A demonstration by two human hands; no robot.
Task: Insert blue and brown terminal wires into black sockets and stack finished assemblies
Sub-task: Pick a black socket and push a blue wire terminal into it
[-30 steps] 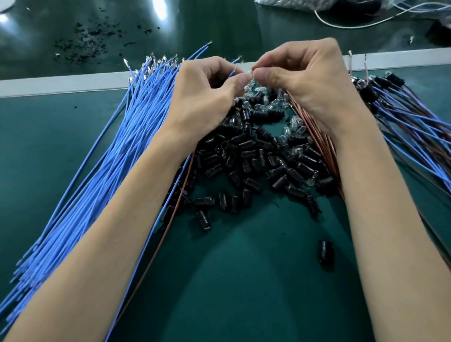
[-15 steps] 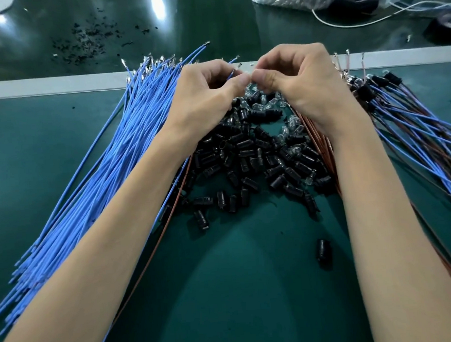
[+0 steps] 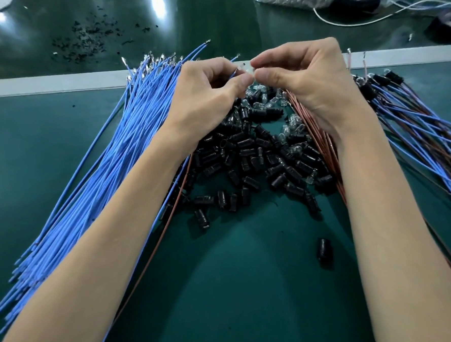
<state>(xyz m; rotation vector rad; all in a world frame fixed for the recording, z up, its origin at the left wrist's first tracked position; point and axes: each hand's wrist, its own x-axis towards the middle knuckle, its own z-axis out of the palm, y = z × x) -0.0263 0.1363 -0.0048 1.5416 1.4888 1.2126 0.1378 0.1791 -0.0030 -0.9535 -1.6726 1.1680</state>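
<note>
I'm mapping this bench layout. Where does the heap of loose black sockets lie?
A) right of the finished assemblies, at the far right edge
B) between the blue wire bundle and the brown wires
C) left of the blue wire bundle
B: the black sockets are heaped in the middle, with the blue wire bundle on their left and the brown wires along their right.

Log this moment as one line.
step: wire insertion | left hand: pinches blue wire | right hand: pinches small part, unclear | sockets: piled at centre | assemblies: stacked at right
</note>
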